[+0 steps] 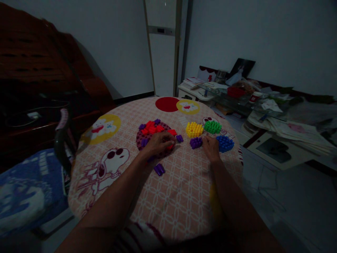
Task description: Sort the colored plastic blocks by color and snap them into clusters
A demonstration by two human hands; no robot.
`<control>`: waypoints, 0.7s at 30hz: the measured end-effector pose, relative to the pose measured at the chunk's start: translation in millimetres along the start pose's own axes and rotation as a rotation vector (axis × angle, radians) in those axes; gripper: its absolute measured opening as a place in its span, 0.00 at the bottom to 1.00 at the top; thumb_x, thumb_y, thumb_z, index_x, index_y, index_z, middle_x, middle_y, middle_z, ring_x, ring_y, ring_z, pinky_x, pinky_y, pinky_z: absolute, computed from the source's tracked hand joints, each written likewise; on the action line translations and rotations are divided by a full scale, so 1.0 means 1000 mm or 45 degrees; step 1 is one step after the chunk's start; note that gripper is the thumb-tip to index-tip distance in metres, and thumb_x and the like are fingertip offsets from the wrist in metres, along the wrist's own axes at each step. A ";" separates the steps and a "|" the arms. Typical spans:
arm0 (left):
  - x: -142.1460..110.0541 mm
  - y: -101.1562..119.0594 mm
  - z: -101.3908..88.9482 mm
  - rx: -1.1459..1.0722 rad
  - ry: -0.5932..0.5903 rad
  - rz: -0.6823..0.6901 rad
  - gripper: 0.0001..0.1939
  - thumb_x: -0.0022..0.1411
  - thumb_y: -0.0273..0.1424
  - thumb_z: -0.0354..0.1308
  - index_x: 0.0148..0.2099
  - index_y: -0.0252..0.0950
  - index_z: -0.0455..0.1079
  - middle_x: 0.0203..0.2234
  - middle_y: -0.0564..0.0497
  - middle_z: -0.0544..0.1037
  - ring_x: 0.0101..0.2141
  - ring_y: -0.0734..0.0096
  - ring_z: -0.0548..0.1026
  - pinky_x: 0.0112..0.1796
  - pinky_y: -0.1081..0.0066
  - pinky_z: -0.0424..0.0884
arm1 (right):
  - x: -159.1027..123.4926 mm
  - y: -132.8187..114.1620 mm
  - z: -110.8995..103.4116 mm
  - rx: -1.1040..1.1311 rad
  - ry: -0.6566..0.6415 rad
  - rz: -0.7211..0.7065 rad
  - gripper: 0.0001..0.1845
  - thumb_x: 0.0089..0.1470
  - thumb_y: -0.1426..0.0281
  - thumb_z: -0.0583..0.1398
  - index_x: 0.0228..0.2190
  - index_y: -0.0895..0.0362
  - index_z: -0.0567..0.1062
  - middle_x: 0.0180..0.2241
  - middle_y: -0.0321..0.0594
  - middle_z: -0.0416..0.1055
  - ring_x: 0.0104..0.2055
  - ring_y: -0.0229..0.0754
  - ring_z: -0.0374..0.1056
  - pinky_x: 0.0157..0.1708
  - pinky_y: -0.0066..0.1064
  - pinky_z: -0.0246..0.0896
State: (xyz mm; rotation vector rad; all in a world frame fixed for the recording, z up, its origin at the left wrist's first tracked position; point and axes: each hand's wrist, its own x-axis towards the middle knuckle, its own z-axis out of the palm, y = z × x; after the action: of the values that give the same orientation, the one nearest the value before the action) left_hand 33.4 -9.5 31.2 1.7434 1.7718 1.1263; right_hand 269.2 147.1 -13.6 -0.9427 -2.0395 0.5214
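Observation:
My left hand (160,142) is over a pile of small red plastic pieces (153,128), its fingers curled towards the thumb. Whatever lies between those fingertips is too dark and small to make out. Loose purple pieces (159,169) are scattered around the red ones. At the right edge of a purple cluster (195,142), my right hand (210,146) is closed, its fingertips close against the pieces; anything inside it is hidden. Behind the purple cluster sits a group of yellow knobbed pieces (194,129), with green ones (212,127) beside it. Blue ones (225,143) lie right of my right hand.
A patterned cloth covers the round table (168,207). To the left stand a chair with a blue cover (31,189) and a wooden bench (28,45). On the right, a low glass-topped cabinet (279,144) carries papers, bags and a red bowl (235,92).

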 end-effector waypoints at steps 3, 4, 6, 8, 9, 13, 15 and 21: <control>-0.001 0.001 -0.004 0.003 0.053 -0.012 0.12 0.57 0.36 0.59 0.39 0.35 0.78 0.36 0.48 0.83 0.37 0.62 0.79 0.40 0.66 0.74 | 0.000 0.000 0.000 0.028 0.007 0.016 0.21 0.61 0.59 0.50 0.18 0.52 0.62 0.18 0.36 0.64 0.24 0.40 0.60 0.28 0.33 0.48; -0.001 0.001 -0.006 0.011 0.090 -0.023 0.12 0.58 0.36 0.59 0.39 0.35 0.78 0.35 0.48 0.83 0.37 0.62 0.79 0.40 0.66 0.74 | 0.000 0.001 0.000 0.037 0.003 0.033 0.21 0.61 0.58 0.50 0.19 0.52 0.63 0.18 0.36 0.64 0.24 0.40 0.61 0.28 0.33 0.49; -0.002 0.001 -0.010 0.053 0.176 -0.059 0.12 0.58 0.35 0.59 0.39 0.34 0.78 0.35 0.48 0.83 0.37 0.61 0.79 0.40 0.66 0.74 | 0.000 0.003 0.000 0.060 0.000 0.075 0.22 0.62 0.58 0.49 0.20 0.53 0.66 0.19 0.37 0.66 0.24 0.41 0.62 0.28 0.33 0.51; -0.002 -0.001 -0.014 0.135 0.265 -0.108 0.11 0.58 0.34 0.59 0.39 0.34 0.78 0.35 0.48 0.83 0.37 0.61 0.79 0.41 0.65 0.73 | 0.000 0.007 0.000 0.079 0.024 0.112 0.22 0.62 0.57 0.49 0.22 0.54 0.69 0.21 0.38 0.68 0.26 0.41 0.64 0.28 0.32 0.54; -0.003 -0.003 -0.015 0.183 0.303 -0.133 0.10 0.58 0.33 0.59 0.39 0.35 0.78 0.34 0.48 0.83 0.36 0.62 0.78 0.41 0.65 0.73 | 0.000 0.009 0.000 0.084 0.046 0.128 0.22 0.62 0.57 0.49 0.24 0.54 0.71 0.22 0.38 0.69 0.26 0.41 0.64 0.28 0.31 0.55; -0.002 -0.011 -0.013 0.311 0.365 -0.188 0.10 0.58 0.31 0.58 0.39 0.36 0.79 0.33 0.49 0.83 0.34 0.62 0.77 0.42 0.63 0.73 | -0.001 0.014 -0.001 0.105 0.098 0.201 0.22 0.62 0.57 0.50 0.27 0.56 0.74 0.24 0.41 0.73 0.27 0.43 0.67 0.29 0.32 0.59; -0.001 -0.016 -0.009 0.351 0.337 -0.180 0.11 0.58 0.32 0.57 0.39 0.37 0.79 0.34 0.49 0.83 0.35 0.60 0.78 0.42 0.63 0.73 | -0.003 0.015 -0.002 0.117 0.099 0.231 0.22 0.61 0.56 0.51 0.26 0.56 0.75 0.24 0.42 0.74 0.27 0.44 0.68 0.28 0.33 0.60; -0.001 -0.019 -0.006 0.476 0.212 -0.104 0.14 0.60 0.31 0.55 0.45 0.38 0.80 0.43 0.45 0.83 0.44 0.56 0.78 0.48 0.62 0.72 | -0.006 0.012 -0.002 0.114 0.108 0.259 0.22 0.60 0.56 0.52 0.25 0.56 0.75 0.22 0.41 0.73 0.26 0.44 0.69 0.26 0.33 0.59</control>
State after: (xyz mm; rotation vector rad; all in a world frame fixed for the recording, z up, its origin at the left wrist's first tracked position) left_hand 16.8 -9.8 19.6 1.8007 2.2524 0.9776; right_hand 278.1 150.5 -23.4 -1.1058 -1.8396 0.6642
